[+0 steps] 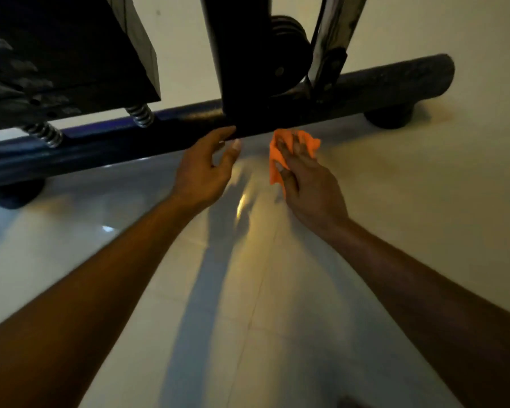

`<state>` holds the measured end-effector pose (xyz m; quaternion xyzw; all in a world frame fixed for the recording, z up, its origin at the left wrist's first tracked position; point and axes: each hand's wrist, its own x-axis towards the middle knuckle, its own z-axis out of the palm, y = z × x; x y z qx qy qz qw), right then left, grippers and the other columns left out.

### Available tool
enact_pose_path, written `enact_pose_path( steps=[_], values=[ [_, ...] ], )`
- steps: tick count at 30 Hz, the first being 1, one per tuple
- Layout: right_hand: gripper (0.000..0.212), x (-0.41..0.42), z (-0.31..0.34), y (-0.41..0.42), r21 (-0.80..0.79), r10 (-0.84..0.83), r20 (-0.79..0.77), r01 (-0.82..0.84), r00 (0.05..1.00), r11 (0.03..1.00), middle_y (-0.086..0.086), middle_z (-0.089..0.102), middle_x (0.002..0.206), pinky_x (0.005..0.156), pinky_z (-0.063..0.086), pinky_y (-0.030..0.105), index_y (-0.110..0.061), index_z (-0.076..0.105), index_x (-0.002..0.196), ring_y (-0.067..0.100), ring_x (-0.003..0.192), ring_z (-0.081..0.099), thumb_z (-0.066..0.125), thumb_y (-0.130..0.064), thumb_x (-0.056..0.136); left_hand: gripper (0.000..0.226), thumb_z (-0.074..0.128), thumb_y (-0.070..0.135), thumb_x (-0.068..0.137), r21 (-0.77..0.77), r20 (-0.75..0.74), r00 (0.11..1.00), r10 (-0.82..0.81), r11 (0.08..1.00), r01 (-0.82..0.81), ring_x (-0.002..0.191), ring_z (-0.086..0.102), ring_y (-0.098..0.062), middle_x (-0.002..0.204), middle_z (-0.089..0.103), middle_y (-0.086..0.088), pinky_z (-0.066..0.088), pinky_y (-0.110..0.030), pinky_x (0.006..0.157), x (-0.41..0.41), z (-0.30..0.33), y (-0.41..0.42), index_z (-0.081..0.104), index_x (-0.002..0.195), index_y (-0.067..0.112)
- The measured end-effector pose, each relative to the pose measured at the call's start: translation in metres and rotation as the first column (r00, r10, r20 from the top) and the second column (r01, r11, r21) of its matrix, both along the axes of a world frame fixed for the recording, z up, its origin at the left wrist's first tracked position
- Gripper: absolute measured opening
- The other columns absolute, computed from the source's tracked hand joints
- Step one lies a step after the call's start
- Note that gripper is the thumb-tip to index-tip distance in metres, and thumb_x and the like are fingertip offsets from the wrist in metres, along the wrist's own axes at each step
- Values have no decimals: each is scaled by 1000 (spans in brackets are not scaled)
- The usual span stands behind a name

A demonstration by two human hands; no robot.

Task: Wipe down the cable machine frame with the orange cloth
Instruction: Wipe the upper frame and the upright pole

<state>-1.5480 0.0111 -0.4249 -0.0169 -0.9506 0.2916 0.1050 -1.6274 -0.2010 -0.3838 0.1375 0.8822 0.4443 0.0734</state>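
Both bare forearms reach forward and down over a glossy pale tiled floor (277, 304) toward the base of the dark metal cable machine frame (130, 136). The frame's round, dark blue-black base tube runs across the view from lower left to upper right, and it stands on squat black rubber feet (390, 116) at either end. A thick black upright post (239, 69) rises from the middle of the tube, with a black pulley wheel (289, 51) just behind it and a silvery metal bar (333, 42) to its right. At upper left hangs the black stack of weight plates (56, 54), with two coiled silver springs (140, 114) beneath it that meet the base tube.

The right hand (309, 184) grips the crumpled orange cloth (277, 156), with its fingers curled over the fabric and its thumb pressing the cloth's near edge. The cloth sits just in front of the base tube, right below the foot of the upright post; whether it touches the tube cannot be told. The left hand (206, 169) is open with relaxed, slightly spread fingers, holding nothing, and its fingertips reach the near underside of the base tube just left of the post
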Motion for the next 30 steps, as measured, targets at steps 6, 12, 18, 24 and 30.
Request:
enact_pose_path(
  steps=[6,12,18,24,30],
  values=[
    [53,124,77,-3,-66,56,245,-41,968,997,2,37,174,115,52,45,-28,45,166,25,158,40,43,-41,115,50,48,53,111,-325,104,982,-158,928,184,148,47,-17,164,48,4,44,-40,116,121,83,-9,53,155,29],
    [50,198,247,22,-86,-23,375,59,927,994,-1,35,175,113,49,42,-31,45,165,18,160,35,50,-34,116,51,44,51,113,-393,213,923,-321,837,382,149,48,-21,165,47,3,45,-46,118,181,233,29,50,158,28],
    [50,224,440,53,-76,-93,436,139,895,987,-4,32,176,109,51,42,-31,43,166,19,161,33,48,-37,116,53,45,48,113,-421,215,887,-408,781,462,154,40,-23,167,45,-2,33,-44,125,184,417,68,46,161,24],
    [51,237,619,75,-42,-162,466,205,870,978,-6,29,177,107,53,45,-31,40,168,23,160,36,43,-41,117,55,44,50,112,-451,184,845,-501,721,526,157,36,-25,167,44,-4,30,-50,128,183,598,93,44,162,25],
    [52,268,760,87,-36,-230,435,272,871,962,-6,27,178,107,52,47,-31,37,169,26,159,37,41,-41,118,57,45,52,111,-474,146,805,-576,673,568,159,31,-26,169,40,-3,26,-57,130,201,735,109,43,162,26]
  ],
)
